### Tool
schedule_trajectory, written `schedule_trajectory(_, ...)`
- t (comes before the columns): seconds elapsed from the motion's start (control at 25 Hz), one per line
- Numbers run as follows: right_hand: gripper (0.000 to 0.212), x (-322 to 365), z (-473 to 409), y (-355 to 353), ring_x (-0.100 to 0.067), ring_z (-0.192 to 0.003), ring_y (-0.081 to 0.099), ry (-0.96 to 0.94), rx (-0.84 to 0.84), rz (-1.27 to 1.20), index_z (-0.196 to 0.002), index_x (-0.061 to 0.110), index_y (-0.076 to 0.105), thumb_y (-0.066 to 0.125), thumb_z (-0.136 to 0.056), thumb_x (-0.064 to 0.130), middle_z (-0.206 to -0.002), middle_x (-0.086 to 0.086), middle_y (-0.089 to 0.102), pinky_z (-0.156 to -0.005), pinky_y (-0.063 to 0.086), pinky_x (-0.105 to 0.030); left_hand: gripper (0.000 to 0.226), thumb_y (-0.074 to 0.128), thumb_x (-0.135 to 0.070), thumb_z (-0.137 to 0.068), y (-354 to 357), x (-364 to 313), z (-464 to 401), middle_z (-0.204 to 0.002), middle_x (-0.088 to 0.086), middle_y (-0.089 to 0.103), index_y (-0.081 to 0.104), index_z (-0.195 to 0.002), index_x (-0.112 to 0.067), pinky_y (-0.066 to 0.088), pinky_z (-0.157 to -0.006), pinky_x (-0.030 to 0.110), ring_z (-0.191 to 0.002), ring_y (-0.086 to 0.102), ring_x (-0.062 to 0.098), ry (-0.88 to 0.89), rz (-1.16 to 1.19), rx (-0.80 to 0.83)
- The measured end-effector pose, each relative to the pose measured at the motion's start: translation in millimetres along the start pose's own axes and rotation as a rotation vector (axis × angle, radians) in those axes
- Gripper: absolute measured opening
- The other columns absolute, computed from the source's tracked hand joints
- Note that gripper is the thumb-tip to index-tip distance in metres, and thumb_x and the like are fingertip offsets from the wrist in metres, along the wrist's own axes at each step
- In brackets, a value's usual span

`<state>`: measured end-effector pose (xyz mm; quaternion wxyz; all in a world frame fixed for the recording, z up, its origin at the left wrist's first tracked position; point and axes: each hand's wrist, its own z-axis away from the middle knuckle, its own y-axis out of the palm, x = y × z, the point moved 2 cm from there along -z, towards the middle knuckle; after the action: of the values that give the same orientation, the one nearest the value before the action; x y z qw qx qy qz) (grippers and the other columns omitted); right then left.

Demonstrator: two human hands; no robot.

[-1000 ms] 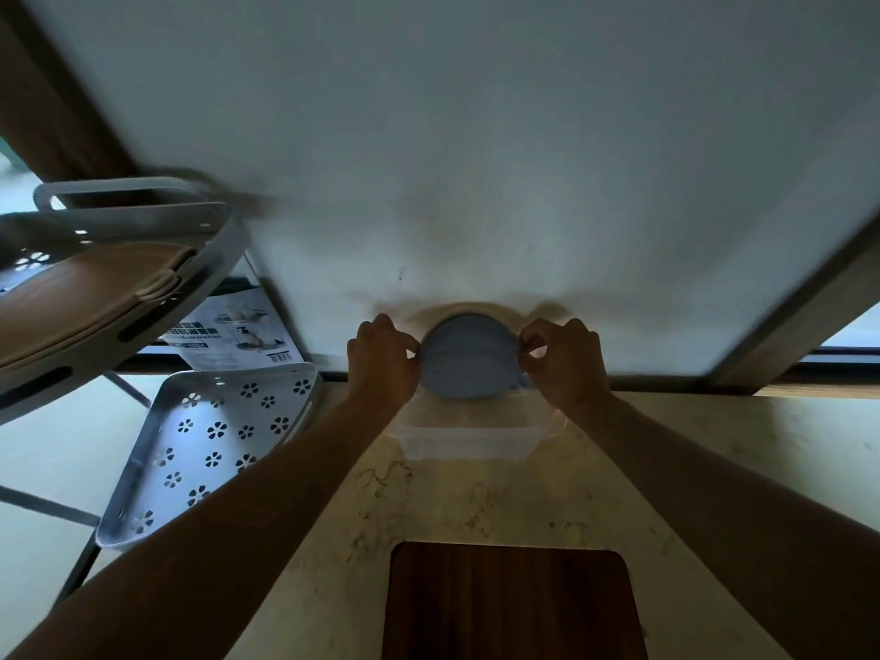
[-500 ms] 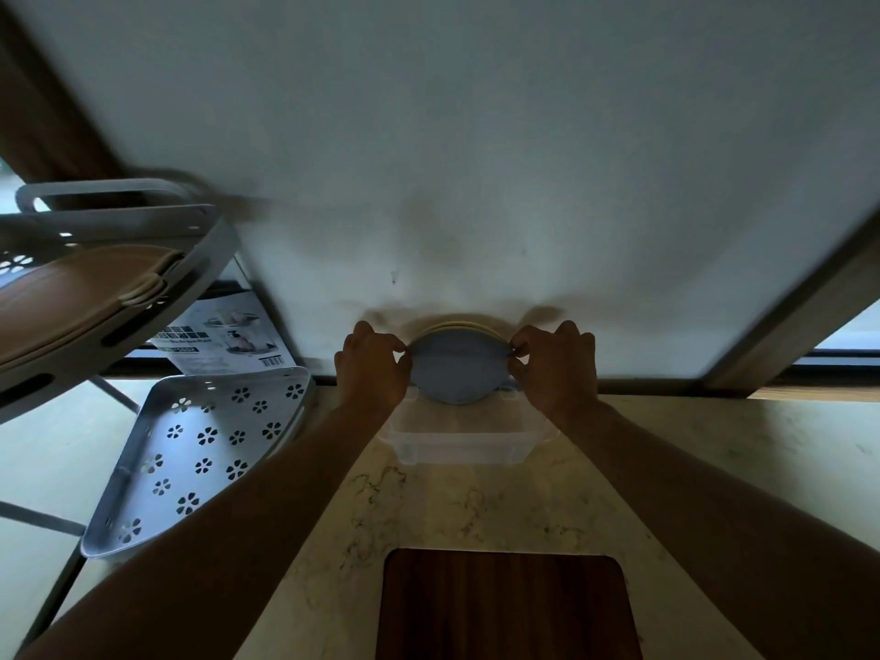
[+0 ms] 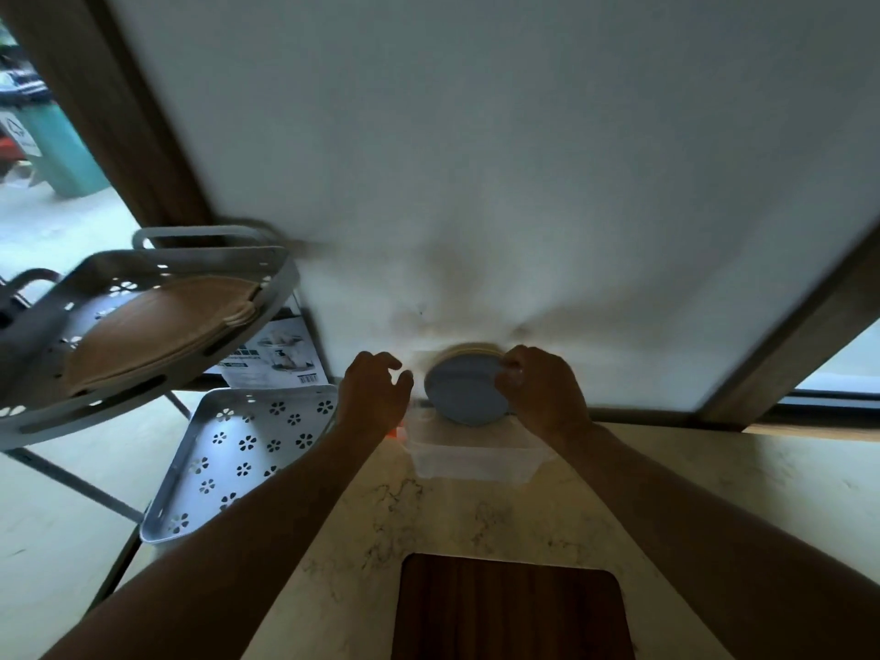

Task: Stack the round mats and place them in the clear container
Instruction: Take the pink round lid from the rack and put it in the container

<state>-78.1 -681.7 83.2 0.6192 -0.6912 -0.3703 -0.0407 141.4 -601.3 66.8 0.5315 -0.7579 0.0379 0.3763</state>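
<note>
A stack of round mats (image 3: 464,390), blue-grey in front with cream edges behind, stands on edge in the back of the clear container (image 3: 471,462) against the white wall. My right hand (image 3: 540,390) pinches the stack's right rim. My left hand (image 3: 374,397) hovers just left of the stack, fingers apart, holding nothing. The container sits on the marble counter at the wall.
A grey tiered rack stands at the left: its upper tray (image 3: 143,326) holds tan mats, its lower perforated tray (image 3: 238,454) is bare. A printed box (image 3: 278,357) lies behind it. A dark wooden board (image 3: 512,609) lies on the counter near me.
My left hand has let go of the stack's left rim and opened. The stack now tilts, held only by my right hand. The view has shifted to the right.
</note>
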Motion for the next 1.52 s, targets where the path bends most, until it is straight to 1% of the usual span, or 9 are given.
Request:
schedule_trajectory(0.12,0.021,39.3,7.7,-6.6,-0.025,-0.089,0.062,-0.015,0.046,-0.078,-0.095,0.013,0.067,0.061,-0.086,0.030,-0.096,-0.008,0.069,-0.069,0.039,-0.028,0.020,0.062,-0.026,-0.090,-37.8,8.5,21.8,-0.105,0.011,0.069,0.070,-0.102,-0.012,0.039,-0.074,0.027,-0.080,0.055,0.012,-0.013,-0.004,-0.022)
schedule_trajectory(0.24,0.024,88.6,18.4,-14.2,-0.022,-0.091,0.064,-0.072,0.096,-0.120,-0.097,0.019,0.069,0.060,-0.085,0.038,-0.098,-0.004,0.073,-0.075,0.047,-0.031,0.014,0.060,-0.017,-0.090,-87.7,11.5,49.9,-0.098,0.012,0.071,0.071,-0.094,-0.010,0.043,-0.076,0.029,-0.084,0.062,0.020,0.003,0.029,-0.082)
schedule_trajectory(0.4,0.028,149.2,38.2,-27.5,-0.014,-0.086,0.065,-0.095,0.096,-0.233,-0.099,0.017,0.070,0.064,-0.087,0.041,-0.096,0.000,0.075,-0.068,0.043,-0.024,0.015,0.059,-0.018,-0.089,-152.7,19.5,92.4,-0.096,0.013,0.074,0.071,-0.090,-0.011,0.054,-0.074,0.034,-0.087,0.068,0.028,-0.012,-0.002,-0.078)
schedule_trajectory(0.52,0.029,190.5,50.4,-35.3,-0.018,-0.089,0.068,-0.126,0.101,-0.306,-0.098,0.012,0.071,0.066,-0.087,0.038,-0.097,-0.004,0.076,-0.077,0.049,-0.028,0.014,0.060,-0.018,-0.087,-200.4,27.5,116.6,-0.092,0.010,0.076,0.073,-0.088,-0.012,0.053,-0.068,0.033,-0.084,0.069,0.029,-0.016,-0.047,-0.095)
schedule_trajectory(0.68,0.029,239.2,59.1,-40.6,-0.024,-0.086,0.070,-0.146,0.148,-0.325,-0.091,0.009,0.070,0.063,-0.089,0.036,-0.093,-0.009,0.075,-0.081,0.055,-0.038,0.023,0.060,-0.018,-0.083,-253.9,33.6,134.5,-0.063,0.004,0.068,0.063,-0.061,-0.014,0.042,-0.052,0.027,-0.058,0.064,0.024,0.010,-0.028,-0.178)
schedule_trajectory(0.88,0.040,273.9,58.1,-36.4,-0.025,-0.077,0.072,-0.173,0.178,-0.337,-0.087,0.003,0.069,0.057,-0.093,0.041,-0.087,-0.013,0.074,-0.078,0.057,-0.045,0.011,0.067,-0.018,-0.085,-286.6,32.6,127.6,-0.075,0.007,0.072,0.068,-0.078,-0.009,0.046,-0.054,0.029,-0.061,0.060,0.019,0.119,-0.041,-0.306)
schedule_trajectory(1.12,0.048,284.5,35.0,-11.7,-0.026,-0.070,0.073,0.126,0.275,-0.490,-0.076,0.007,0.072,0.059,-0.086,0.051,-0.073,-0.011,0.076,-0.072,0.061,-0.040,0.034,0.074,-0.023,-0.079,-282.9,36.7,98.0,-0.113,0.012,0.065,0.069,-0.109,-0.010,0.052,-0.085,0.042,-0.103,0.057,0.030,0.185,-0.178,-0.283)
schedule_trajectory(1.28,0.040,301.2,26.7,14.3,-0.016,-0.049,0.069,0.320,0.299,-0.725,-0.071,0.011,0.070,0.070,-0.079,0.051,-0.056,-0.001,0.072,-0.048,0.053,-0.024,0.025,0.072,-0.017,-0.080,-273.8,42.4,83.7,-0.111,0.010,0.066,0.071,-0.104,-0.012,0.057,-0.077,0.038,-0.093,0.063,0.027,0.232,-0.180,-0.213)
schedule_trajectory(1.52,0.010,313.6,19.2,27.5,-0.018,-0.053,0.067,0.372,0.299,-0.817,-0.073,0.011,0.068,0.067,-0.078,0.020,-0.059,-0.004,0.071,-0.058,0.057,-0.032,0.010,0.072,-0.014,-0.083,-274.4,46.0,81.3,-0.094,0.009,0.069,0.075,-0.091,-0.009,0.056,-0.064,0.036,-0.078,0.064,0.026,0.308,-0.129,-0.254)
